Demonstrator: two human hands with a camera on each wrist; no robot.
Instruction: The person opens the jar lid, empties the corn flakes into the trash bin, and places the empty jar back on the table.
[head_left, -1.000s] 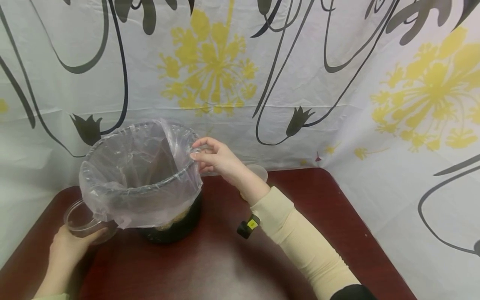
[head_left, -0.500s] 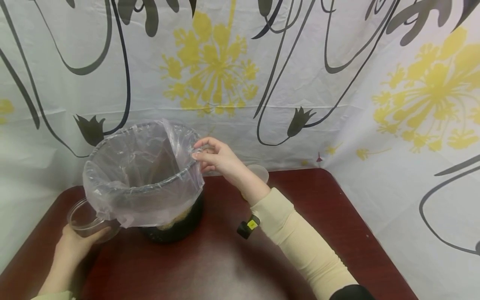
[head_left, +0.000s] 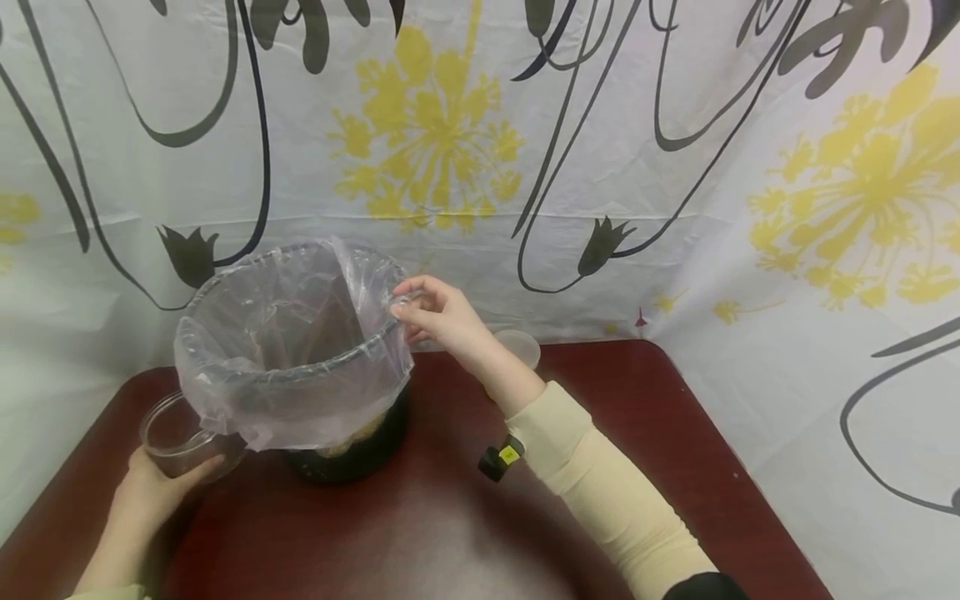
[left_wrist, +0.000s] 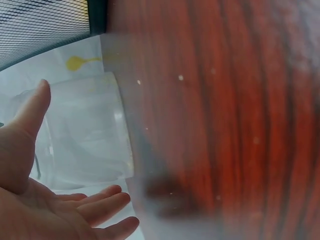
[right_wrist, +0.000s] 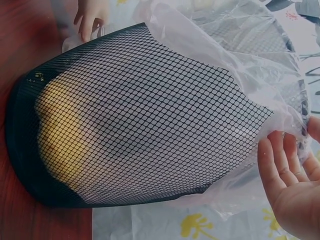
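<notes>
A black mesh wastebasket (right_wrist: 165, 100) stands on the table at left, with a translucent bin liner (head_left: 292, 412) folded over its rim. My right hand (head_left: 442, 317) is at the rim's right side and pinches the bin liner there, thumb inside the edge and fingers outside. My left hand (head_left: 150, 492) is round a clear plastic tub (head_left: 176, 429) at the wastebasket's front left. In the left wrist view, the thumb lies on one side of the tub and the fingers on the other. Something yellow (right_wrist: 62, 135) shows through the mesh near the base.
A second clear container (head_left: 519, 346) stands at the back of the dark red table (head_left: 427, 517), partly hidden by my right forearm. A patterned white curtain (head_left: 465, 183) hangs close behind the table and along the right. A small black device (head_left: 501, 458) sits on my right wrist.
The whole view shifts slightly, so everything sits a little further right in the picture. Both hands keep their places on the tub and the bin liner.
</notes>
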